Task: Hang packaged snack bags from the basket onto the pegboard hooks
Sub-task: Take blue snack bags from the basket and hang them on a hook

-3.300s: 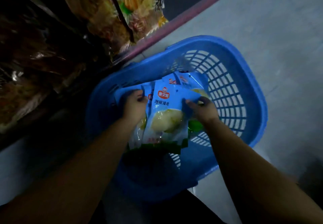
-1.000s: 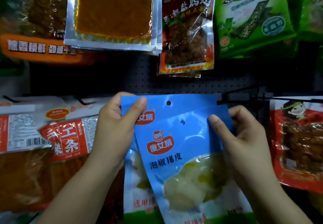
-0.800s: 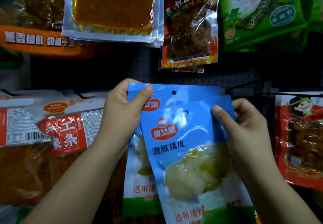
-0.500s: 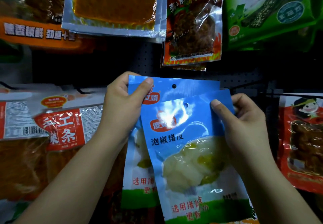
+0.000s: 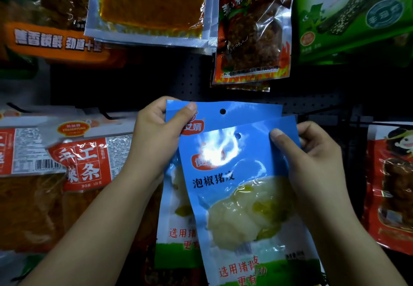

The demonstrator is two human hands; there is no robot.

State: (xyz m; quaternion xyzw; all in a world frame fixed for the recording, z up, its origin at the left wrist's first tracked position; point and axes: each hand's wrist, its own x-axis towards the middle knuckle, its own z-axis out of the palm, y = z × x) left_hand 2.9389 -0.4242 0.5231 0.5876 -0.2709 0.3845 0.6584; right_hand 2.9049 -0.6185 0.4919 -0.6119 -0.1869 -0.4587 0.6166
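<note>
Left hand (image 5: 154, 138) thumb and curled fingers pinch the rear glossy blue plastic snack bag (image 5: 241, 112); right hand (image 5: 312, 158) pinches the front glossy blue bag (image 5: 243, 196), overlapping it, before the dark perforated pegboard (image 5: 190, 80). Bag bottoms are cut off.

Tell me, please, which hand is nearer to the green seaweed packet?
Right. The right hand is below the green seaweed packet, at the front blue bag's corner; the left hand is farther left.
</note>
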